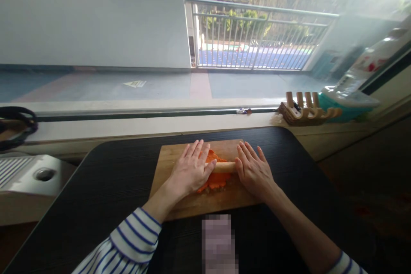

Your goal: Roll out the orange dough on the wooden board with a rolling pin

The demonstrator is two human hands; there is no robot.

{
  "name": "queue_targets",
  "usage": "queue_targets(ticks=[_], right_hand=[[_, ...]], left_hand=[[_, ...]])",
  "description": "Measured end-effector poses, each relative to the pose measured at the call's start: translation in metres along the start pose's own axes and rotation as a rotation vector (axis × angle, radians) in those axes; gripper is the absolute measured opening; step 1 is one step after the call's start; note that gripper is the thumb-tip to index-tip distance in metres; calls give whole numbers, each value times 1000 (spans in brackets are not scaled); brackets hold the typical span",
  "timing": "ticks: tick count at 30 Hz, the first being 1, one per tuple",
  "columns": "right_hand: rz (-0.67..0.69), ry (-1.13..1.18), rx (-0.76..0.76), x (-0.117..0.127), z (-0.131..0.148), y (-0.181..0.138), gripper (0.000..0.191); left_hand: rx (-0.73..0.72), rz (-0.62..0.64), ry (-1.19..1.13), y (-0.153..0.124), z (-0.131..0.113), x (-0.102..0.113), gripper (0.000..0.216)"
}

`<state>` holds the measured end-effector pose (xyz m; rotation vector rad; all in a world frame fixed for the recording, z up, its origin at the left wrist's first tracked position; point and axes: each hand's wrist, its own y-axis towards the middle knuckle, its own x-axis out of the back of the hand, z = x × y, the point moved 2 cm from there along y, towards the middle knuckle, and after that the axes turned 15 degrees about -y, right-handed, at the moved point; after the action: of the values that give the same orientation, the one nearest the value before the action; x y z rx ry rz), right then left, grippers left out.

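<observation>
Striped sleeves (138, 232) lie clear of the dough (213, 182), while left hand (192, 169) and right hand (255, 170), fingers straight and slightly apart, cover opposite ends of the pin (224, 167), presumably for even pressure.

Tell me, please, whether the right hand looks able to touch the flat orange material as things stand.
Probably yes: the right hand lies on the rolling pin, close beside the orange material, and nothing visible blocks its near edge. The pin covers a strip across it.

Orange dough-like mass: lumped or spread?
Spread: the orange dough-like mass lies flat, ragged-edged, either side of the pale wooden rolling pin.
</observation>
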<state>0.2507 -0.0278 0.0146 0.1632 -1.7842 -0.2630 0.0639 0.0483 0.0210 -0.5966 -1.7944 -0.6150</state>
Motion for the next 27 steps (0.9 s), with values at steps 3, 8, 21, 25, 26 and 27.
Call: queue_targets(ticks=[3, 8, 21, 25, 26, 27], right_hand=[[-28, -14, 10, 4, 3, -15, 51], [-61, -28, 34, 8, 7, -31, 49], [141, 23, 7, -2, -5, 37, 48], [127, 19, 10, -1, -4, 34, 48], [107, 15, 9, -1, -3, 30, 48], [87, 12, 6, 0, -2, 24, 49]], left_hand=[[-35, 6, 15, -10, -4, 2, 61], [-80, -60, 25, -25, -9, 3, 59], [88, -7, -34, 19, 8, -1, 64], [87, -11, -37, 17, 8, -2, 65], [78, -11, -31, 15, 7, -3, 65], [70, -10, -26, 13, 6, -3, 65]])
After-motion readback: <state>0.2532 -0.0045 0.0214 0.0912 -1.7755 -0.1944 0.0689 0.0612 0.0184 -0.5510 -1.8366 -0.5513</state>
